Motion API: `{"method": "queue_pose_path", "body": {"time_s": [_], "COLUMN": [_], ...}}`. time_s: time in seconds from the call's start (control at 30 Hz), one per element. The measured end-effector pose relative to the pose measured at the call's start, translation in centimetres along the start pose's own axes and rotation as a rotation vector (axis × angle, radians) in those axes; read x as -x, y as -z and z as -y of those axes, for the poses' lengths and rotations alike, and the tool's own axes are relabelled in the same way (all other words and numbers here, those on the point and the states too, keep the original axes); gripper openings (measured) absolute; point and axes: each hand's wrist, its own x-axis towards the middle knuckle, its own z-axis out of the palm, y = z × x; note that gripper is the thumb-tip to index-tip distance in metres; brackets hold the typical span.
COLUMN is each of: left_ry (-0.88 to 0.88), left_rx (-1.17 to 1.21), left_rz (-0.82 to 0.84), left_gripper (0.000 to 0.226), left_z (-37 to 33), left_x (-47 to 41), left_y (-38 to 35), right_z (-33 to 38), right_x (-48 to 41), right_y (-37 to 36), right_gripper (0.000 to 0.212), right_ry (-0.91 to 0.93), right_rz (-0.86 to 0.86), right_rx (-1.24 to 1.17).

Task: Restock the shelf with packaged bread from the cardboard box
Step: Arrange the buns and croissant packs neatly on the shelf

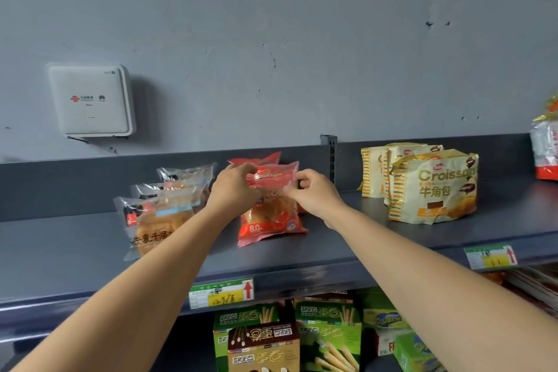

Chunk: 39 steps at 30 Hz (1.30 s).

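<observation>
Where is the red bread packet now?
Head view, shelf centre: red bread packet stands between clear-wrapped bread packs, left, and croissant bags, right; left hand and right hand grip its top.

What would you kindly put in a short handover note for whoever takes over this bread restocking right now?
The left hand grips the top left edge of the red plastic bread packet.
The right hand pinches its top right corner.
That packet stands on the dark grey metal shelf, before a second red packet, between the clear-wrapped bread packets and the yellow-and-white croissant bags.
Done: this packet is on the shelf.
Left: let go; the cardboard box is out of view, so remaining stock is unknown.
</observation>
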Motion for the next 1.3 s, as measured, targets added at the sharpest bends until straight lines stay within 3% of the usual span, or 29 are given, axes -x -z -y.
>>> {"method": "queue_pose_path", "body": {"time_s": [0.13, 0.23, 0.33, 0.4, 0.53, 0.73, 0.8, 0.87, 0.97, 1.17, 1.3], "left_ry": [0.108, 0.225, 0.349, 0.296, 0.171, 0.314, 0.304, 0.267, 0.259, 0.31, 0.326], "left_rx": [0.01, 0.171, 0.396, 0.483, 0.544, 0.786, 0.787, 0.773, 0.8, 0.871, 0.85], "left_rz": [0.03, -0.009, -0.01, -0.049, -0.036, 0.219, 0.334, 0.428, 0.4, 0.266, 0.274], "left_gripper": [0.084, 0.095, 0.066, 0.057, 0.078, 0.127, 0.12, 0.09, 0.067, 0.068, 0.071], "left_z": [0.0, 0.1, 0.6, 0.6, 0.9, 3.3, 3.8, 3.7, 3.6, 4.8, 5.4], "left_x": [0.8, 1.3, 1.2, 1.1, 0.3, -0.3, -0.6, -0.7, -0.7, -0.9, -1.0], "left_y": [-1.9, -2.9, -3.1, -3.2, -3.5, -4.5, -4.5, -4.3, -4.4, -4.9, -4.8], "right_z": [-2.1, -3.4, -3.8, -3.9, -4.4, -4.9, -5.1, -5.3, -5.5, -4.8, -4.5], "right_x": [-0.9, -1.6, -2.2, -2.5, -3.2, -4.1, -4.6, -5.1, -5.6, -6.0, -6.2], "right_y": [-0.1, -1.1, -1.8, -1.7, -1.3, -0.4, -0.7, -1.3, -2.0, -2.9, -3.3], "right_gripper": [0.05, 0.044, 0.041, 0.045, 0.055, 0.074, 0.077, 0.078, 0.085, 0.088, 0.091], "right_ry": [-0.041, -0.042, -0.013, 0.02, 0.038, -0.06, -0.072, -0.062, -0.032, 0.009, 0.003], "right_rz": [0.154, 0.222, 0.231, 0.213, 0.177, 0.373, 0.439, 0.44, 0.416, 0.441, 0.452], "right_rx": [-0.075, -0.129, -0.162, -0.2, -0.246, -0.322, -0.337, -0.342, -0.362, -0.343, -0.29]}}
